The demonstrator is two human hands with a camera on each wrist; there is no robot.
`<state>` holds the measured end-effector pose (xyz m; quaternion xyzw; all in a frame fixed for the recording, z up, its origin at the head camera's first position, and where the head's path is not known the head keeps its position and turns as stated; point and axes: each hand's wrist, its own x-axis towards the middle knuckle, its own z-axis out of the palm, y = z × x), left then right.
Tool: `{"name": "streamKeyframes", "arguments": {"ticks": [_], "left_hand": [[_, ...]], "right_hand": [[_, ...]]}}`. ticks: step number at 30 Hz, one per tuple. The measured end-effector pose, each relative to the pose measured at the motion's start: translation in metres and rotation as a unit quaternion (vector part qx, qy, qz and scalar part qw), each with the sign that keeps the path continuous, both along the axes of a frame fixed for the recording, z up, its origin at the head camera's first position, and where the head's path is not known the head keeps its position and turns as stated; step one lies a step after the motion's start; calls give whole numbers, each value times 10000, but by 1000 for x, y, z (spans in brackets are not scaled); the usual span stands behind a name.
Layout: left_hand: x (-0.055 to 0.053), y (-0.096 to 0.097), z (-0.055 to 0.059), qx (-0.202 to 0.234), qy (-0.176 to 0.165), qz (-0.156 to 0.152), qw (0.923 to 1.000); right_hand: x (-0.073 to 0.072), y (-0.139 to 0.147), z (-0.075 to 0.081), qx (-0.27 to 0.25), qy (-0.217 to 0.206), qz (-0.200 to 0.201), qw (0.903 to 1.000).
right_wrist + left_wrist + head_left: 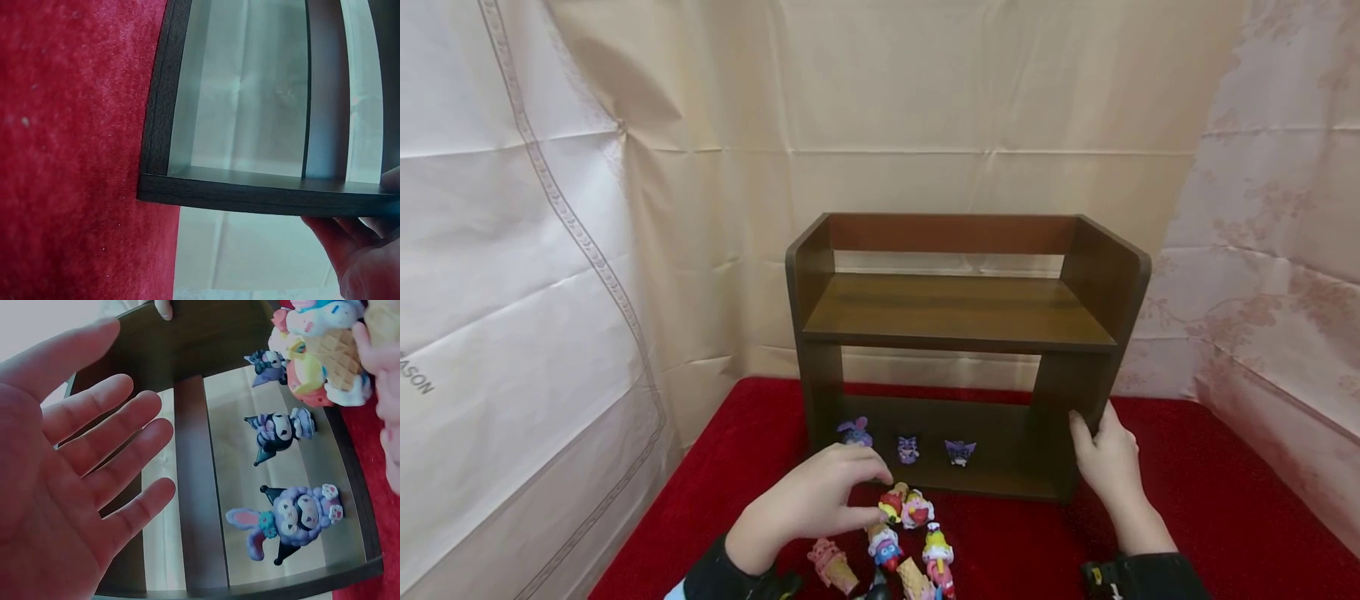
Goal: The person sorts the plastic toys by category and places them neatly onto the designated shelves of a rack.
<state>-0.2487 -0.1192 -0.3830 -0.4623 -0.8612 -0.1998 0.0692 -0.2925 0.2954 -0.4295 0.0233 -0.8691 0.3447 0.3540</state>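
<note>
My left hand (823, 496) hovers over the near left front of a dark brown wooden shelf (958, 312), fingers spread and loosely bent, holding nothing. In the left wrist view its palm (56, 475) faces the shelf. Three purple figurines stand in a row on the bottom board: a long-eared one (854, 432) at left, a middle one (907, 450) and one with pointed dark ears (959, 452). Several ice-cream-cone figurines (884, 546) lie below the left hand's thumb, in front of the shelf. My right hand (1108, 458) grips the shelf's right side panel (269, 194), its thumb on the inner side.
Red velvety cloth (1195, 492) covers the table under everything. A pink cone figurine (832, 566) lies left of the others. Beige cloth (985, 100) hangs behind the shelf, with pale sheets (497, 350) on both sides.
</note>
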Motion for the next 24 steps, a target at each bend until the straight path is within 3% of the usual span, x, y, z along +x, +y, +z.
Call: {"name": "streamKeyframes", "arguments": {"ticks": [6, 14, 24], "left_hand": [[4, -6, -2, -181, -43, -1, 9998], [9, -10, -11, -272, -121, -289, 9991], [11, -10, -22, -744, -818, -445, 9929]], "right_hand": [[0, 0, 0, 28, 55, 1, 10000], [-2, 0, 0, 19, 71, 15, 10000], [0, 0, 1, 32, -35, 57, 10000]]}}
